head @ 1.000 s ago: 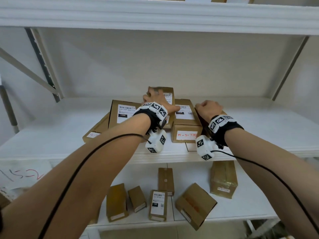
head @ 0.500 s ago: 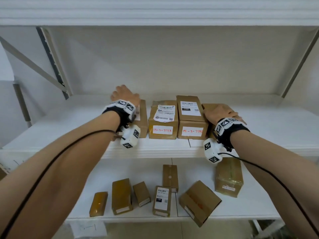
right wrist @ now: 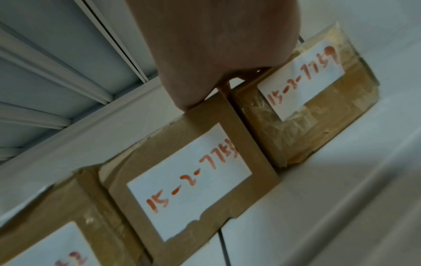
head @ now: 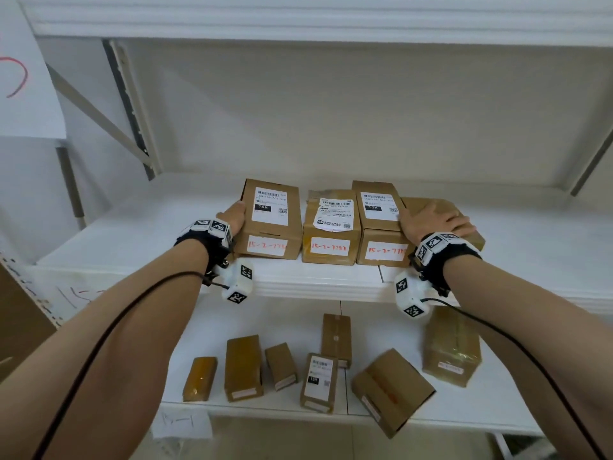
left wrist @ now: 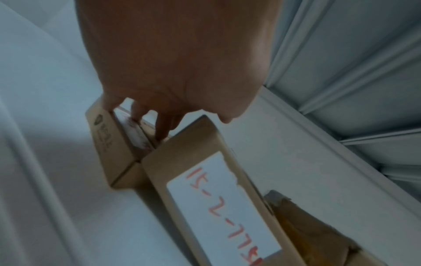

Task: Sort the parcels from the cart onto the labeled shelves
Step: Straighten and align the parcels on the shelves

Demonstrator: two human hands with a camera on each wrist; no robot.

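Four brown parcels with handwritten red "15-2" labels stand in a row on the middle shelf. My left hand presses against the left side of the leftmost parcel. In the left wrist view its fingers reach down onto a smaller box beside that parcel. My right hand lies flat, fingers spread, on top of the taped rightmost parcel. The right wrist view shows this parcel's label and the neighbouring parcel.
Several more parcels lie scattered on the lower shelf. Paper shelf labels hang on the shelf edges. A diagonal brace crosses the left side. The upper shelf is close overhead. A cardboard edge shows at far left.
The parcels went from a jumbled heap to a straight row with labels facing front. My left hand moved out to the row's left end, and my right hand opened flat on the rightmost parcel.
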